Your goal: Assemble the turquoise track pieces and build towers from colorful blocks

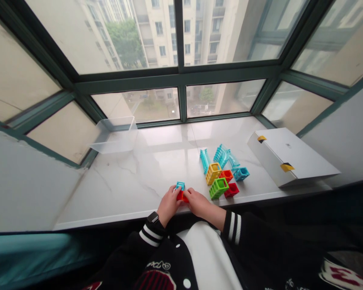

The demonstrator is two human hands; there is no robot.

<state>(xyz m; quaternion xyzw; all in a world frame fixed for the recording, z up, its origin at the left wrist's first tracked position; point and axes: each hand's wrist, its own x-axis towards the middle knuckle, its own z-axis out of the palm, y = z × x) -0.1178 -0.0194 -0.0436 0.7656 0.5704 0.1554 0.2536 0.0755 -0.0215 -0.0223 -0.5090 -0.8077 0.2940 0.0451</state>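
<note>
My left hand [169, 202] is closed on a small stack of plastic toy blocks, a blue block [180, 185] above a red-orange block [180, 196]. From the other side, the fingers of my right hand [196, 201] grip the red-orange part low down. Both hands are close together at the sill's front edge, and fingers hide much of the blocks. Right of my hands stand a green block [219, 188], a yellow block [213, 174], a red block [231, 190], an orange block [226, 175] and another blue block [241, 174].
Clear blue track pieces [222, 155] lie behind the loose blocks. A translucent plastic bin [116, 137] stands at the back left of the white marble sill [133, 189]. On the right is a white box [293, 157] with yellow-black tape. Window frames enclose the back.
</note>
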